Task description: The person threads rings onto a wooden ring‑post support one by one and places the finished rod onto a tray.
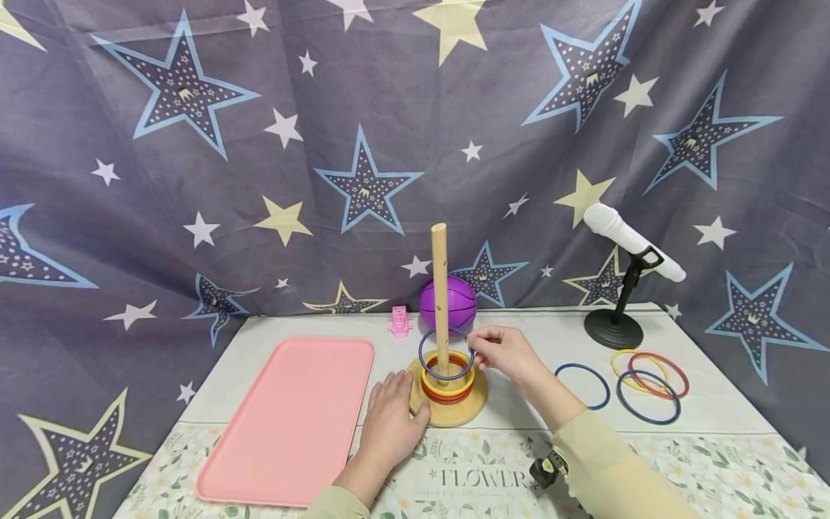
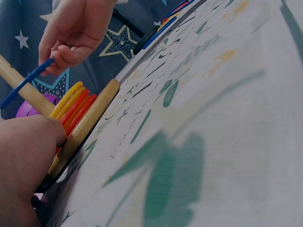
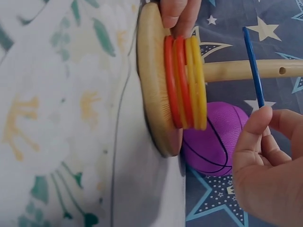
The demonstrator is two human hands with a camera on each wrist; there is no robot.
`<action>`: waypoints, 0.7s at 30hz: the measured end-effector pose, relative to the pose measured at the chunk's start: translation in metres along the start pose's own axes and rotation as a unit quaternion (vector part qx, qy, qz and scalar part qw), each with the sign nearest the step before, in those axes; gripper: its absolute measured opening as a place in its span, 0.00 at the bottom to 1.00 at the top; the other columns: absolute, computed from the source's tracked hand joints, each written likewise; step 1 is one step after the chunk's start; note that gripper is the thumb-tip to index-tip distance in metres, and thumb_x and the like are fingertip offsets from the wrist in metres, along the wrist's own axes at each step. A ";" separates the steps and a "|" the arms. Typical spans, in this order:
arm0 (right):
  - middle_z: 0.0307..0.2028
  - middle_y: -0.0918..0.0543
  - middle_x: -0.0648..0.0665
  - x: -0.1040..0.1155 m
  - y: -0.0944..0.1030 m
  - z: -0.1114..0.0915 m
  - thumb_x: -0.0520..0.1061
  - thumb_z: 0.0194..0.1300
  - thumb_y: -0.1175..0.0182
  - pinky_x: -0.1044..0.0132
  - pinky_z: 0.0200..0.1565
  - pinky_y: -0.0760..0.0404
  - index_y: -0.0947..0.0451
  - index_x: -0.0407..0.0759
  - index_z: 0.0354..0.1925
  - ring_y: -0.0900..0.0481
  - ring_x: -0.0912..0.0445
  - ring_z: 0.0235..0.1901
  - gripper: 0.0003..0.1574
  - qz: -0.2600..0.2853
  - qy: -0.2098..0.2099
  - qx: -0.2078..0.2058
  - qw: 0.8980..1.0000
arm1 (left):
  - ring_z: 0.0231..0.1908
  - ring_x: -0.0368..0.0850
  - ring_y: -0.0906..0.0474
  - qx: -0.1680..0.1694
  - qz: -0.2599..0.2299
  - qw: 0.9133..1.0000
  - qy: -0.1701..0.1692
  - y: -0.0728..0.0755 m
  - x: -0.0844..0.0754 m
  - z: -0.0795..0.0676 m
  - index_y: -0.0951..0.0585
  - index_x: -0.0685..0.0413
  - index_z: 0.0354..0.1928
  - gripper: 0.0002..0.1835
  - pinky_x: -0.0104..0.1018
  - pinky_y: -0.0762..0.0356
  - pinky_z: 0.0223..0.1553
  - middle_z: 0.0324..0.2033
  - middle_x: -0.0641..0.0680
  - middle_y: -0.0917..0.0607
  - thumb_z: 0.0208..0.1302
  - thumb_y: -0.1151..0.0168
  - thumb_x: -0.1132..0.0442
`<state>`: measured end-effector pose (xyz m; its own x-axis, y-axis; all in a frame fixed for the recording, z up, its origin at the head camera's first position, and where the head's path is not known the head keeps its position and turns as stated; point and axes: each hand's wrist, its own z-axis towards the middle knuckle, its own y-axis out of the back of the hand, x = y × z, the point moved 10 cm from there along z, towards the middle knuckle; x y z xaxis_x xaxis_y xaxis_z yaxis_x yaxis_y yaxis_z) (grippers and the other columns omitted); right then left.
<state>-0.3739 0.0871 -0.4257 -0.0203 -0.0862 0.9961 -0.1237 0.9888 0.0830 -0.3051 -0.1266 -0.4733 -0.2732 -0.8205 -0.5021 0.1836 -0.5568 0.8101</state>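
Observation:
A wooden peg (image 1: 439, 281) stands upright on a round wooden base (image 1: 447, 418). Stacked at its foot are several red and yellow rings (image 3: 200, 85). My right hand (image 1: 509, 353) pinches a thin blue ring (image 3: 253, 66) by its right side, between thumb and fingertips. That ring encircles the peg and hangs above the stack, apart from the top yellow one. On the base's left side rests my left hand (image 1: 392, 418), its fingers extended and thumb by the front edge. The left wrist view shows this hand close against the base and rings.
Left of the base lies a pink tray (image 1: 292, 418). Behind the peg are a purple ball (image 1: 462, 299) and a small pink object (image 1: 400, 322). Loose blue, yellow and red rings (image 1: 681, 378) lie at the right, before a white microphone (image 1: 635, 241) on a black stand (image 1: 612, 328).

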 end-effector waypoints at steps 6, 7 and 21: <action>0.29 0.15 0.46 -0.012 -0.004 0.002 0.36 0.78 0.36 0.71 0.32 0.15 0.15 0.23 0.54 0.20 0.60 0.26 0.14 -0.008 -0.012 0.014 1.000 | 0.78 0.71 0.34 -0.002 0.001 1.000 -0.001 -0.001 0.001 0.000 0.25 0.72 0.74 0.36 0.68 0.47 0.82 0.74 0.72 0.24 0.74 0.34 0.54; 0.29 0.16 0.46 -0.014 -0.005 0.002 0.35 0.78 0.36 0.71 0.33 0.15 0.15 0.23 0.53 0.20 0.61 0.26 0.14 -0.011 -0.015 0.014 1.000 | 0.78 0.71 0.34 -0.002 0.000 1.000 0.000 -0.001 0.001 0.000 0.25 0.72 0.74 0.36 0.68 0.48 0.82 0.74 0.72 0.24 0.74 0.34 0.54; 0.31 0.16 0.45 -0.033 -0.001 0.005 0.35 0.77 0.37 0.72 0.31 0.16 0.15 0.24 0.52 0.20 0.61 0.27 0.13 -0.015 -0.038 0.010 0.999 | 0.79 0.71 0.35 0.004 -0.003 1.000 0.008 -0.002 0.001 0.001 0.26 0.72 0.75 0.36 0.67 0.49 0.82 0.74 0.72 0.25 0.74 0.34 0.54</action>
<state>-0.3778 0.0881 -0.4587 -0.0914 -0.1262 0.9878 -0.1447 0.9831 0.1123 -0.3065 -0.1268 -0.4751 -0.2599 -0.8194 -0.5109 0.1745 -0.5602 0.8098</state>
